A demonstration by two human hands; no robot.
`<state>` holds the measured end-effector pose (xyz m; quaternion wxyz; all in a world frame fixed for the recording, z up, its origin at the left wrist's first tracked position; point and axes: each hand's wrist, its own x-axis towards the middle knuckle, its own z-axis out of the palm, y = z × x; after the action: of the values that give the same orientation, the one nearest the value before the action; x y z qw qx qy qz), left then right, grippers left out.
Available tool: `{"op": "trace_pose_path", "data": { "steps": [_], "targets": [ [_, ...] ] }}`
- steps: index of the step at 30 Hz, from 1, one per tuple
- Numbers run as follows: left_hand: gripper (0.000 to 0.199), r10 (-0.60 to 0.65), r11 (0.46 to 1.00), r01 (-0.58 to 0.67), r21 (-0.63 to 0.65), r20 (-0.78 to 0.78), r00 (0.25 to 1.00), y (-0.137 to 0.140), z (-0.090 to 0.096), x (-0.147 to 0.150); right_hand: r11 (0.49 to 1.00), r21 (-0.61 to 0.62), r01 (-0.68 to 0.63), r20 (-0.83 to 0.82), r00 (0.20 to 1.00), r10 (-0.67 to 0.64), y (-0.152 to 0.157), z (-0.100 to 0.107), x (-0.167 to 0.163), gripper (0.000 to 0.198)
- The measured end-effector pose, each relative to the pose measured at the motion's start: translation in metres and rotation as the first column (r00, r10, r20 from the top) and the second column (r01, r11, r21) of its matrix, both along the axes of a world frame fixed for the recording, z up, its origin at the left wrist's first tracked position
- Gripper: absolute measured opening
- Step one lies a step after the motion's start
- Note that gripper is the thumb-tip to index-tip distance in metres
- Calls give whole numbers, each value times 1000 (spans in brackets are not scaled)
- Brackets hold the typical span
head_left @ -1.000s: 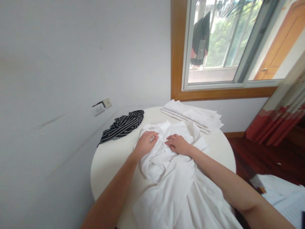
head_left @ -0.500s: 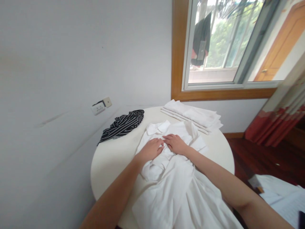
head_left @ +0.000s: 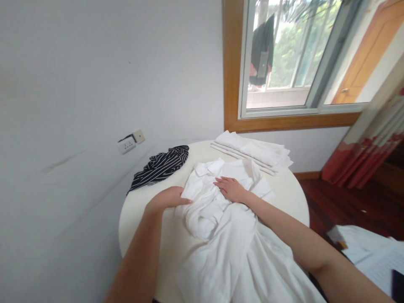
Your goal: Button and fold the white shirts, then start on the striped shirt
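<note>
A white collared shirt [head_left: 217, 252] lies rumpled over the round table, its collar toward the wall and its lower part hanging toward me. At the shirt's left edge is my left hand [head_left: 170, 196]; the thumb rests on top of the cloth and the other fingertips are hidden at the edge, so it pinches the fabric. My right hand [head_left: 232, 189] lies flat on the upper part of the shirt, below the collar, fingers stretched out and pointing left.
The round white table [head_left: 139, 219] stands against the wall. Behind the shirt lies a stack of folded white cloth [head_left: 252, 149]. A black striped garment [head_left: 160, 166] is at the back left. At the lower right are white items [head_left: 362, 248], and a curtain [head_left: 350, 164] hangs beside the window.
My left hand has moved left from the middle of the shirt to its left edge and taken hold there. My right hand stays nearly in place on the cloth.
</note>
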<state>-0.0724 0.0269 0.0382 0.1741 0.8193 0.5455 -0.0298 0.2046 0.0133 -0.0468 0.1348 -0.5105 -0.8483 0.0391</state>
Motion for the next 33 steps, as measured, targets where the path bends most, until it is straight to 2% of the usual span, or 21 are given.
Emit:
{"op": "trace_pose_path", "data": {
  "steps": [3,5,8,11,13,15,18,20,21,22,23,25,27,30,33],
  "targets": [
    [38,54,994,-51,-92,34,998,4,0,-3,1000,-13,18,-42,999,-18,1,-1,0,44],
    [36,128,979,-109,-170,111,986,7,1,-8,1000,-18,12,-64,998,-13,2,-1,0,45],
    [34,245,953,-184,-240,256,935,10,-1,-18,1000,-17,-1,-78,997,0,3,-3,1,45],
    [30,371,912,-274,-305,328,869,16,-7,-26,1000,-23,-1,-95,995,-1,4,-4,2,44],
    [25,439,887,-344,-308,333,834,21,-13,-28,999,-36,6,-118,993,-10,4,-4,2,45],
    [21,468,880,-410,-240,293,834,24,-16,-28,999,-54,7,-140,990,-14,3,-2,2,46],
    [21,396,911,-409,52,169,903,22,-10,-24,998,-69,-3,-161,987,-8,3,1,3,48],
    [22,293,911,-310,273,103,951,14,0,-17,998,-70,-9,-172,985,-3,2,3,3,49],
    [24,236,908,-250,335,82,968,9,4,-13,998,-68,-10,-177,984,-2,3,3,3,49],
    [27,188,918,-199,342,66,980,3,8,-9,998,-66,-10,-180,984,-2,3,3,3,50],
    [32,153,943,-161,291,48,987,-2,11,-5,998,-64,-9,-182,983,-3,3,3,3,50],
    [37,135,986,-136,99,13,991,-10,12,1,998,-56,-12,-181,983,1,4,2,3,51],
    [35,153,988,-154,-25,-26,988,-13,10,6,999,-44,-21,-178,984,13,5,1,3,51],
    [26,138,990,-137,34,-61,988,-12,8,10,999,-26,-30,-176,984,25,6,-1,4,51],
    [24,113,992,-114,56,18,993,-10,10,7,1000,-8,-29,-176,984,27,7,-3,4,50]
  ]
}}
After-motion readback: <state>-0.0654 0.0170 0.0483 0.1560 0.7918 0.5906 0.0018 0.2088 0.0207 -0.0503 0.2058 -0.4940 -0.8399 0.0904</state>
